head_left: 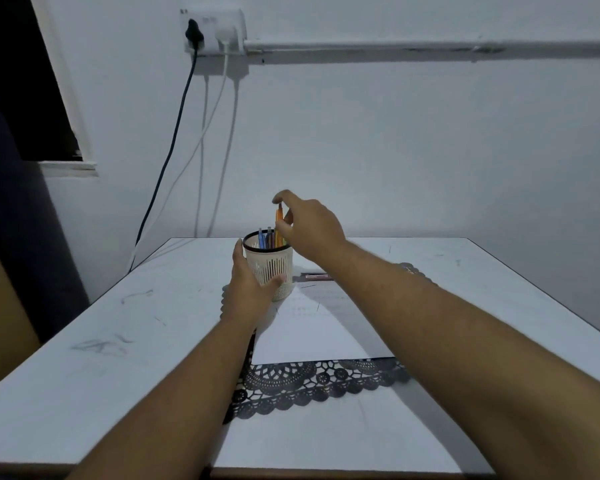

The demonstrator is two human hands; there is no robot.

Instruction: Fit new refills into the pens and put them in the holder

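Several pens stand upright in the holder, a white slotted cup with a dark rim that sits on the far part of the table. One of them, an orange pen, rises above the rest at the holder's right side, with its lower end inside the rim. The right hand reaches in from the holder's right and pinches this orange pen near its top between thumb and fingers. The left hand wraps the holder's left and near sides: the fingers lie along its left wall and the thumb presses against the front, gripping the cup.

A white sheet lies just in front of the holder, on a dark lace mat whose scalloped edge shows nearer the person. Just right of the holder, partly hidden by the right forearm, lies a thin dark item too blurred to name. Behind the holder, up on the wall to its left, a socket carries plugs, and cables hang from it toward the table's far left corner.
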